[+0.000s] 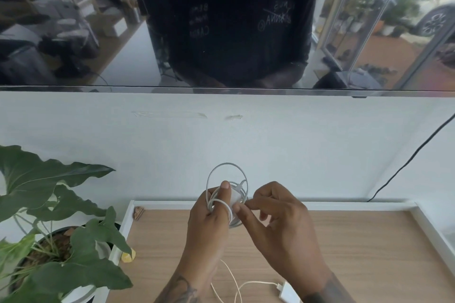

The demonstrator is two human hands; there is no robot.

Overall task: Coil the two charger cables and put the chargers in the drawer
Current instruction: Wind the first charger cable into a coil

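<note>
Both hands (pixel 209 214) (pixel 278 216) mid-tabletop (pixel 357 253).

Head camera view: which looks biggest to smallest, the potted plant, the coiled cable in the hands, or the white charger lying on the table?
1. Potted plant, by far.
2. Coiled cable held in the left hand.
3. White charger, though the frame edge cuts it off, so its full size is unsure.

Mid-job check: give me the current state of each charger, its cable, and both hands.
first charger: held up in the left hand, above the wooden top
its cable: mostly looped around the charger, not yet tidy
second charger: lying on the wooden top
second cable: loose, uncoiled
left hand: grips the first charger and loops
right hand: pinches the cable beside the charger
</note>
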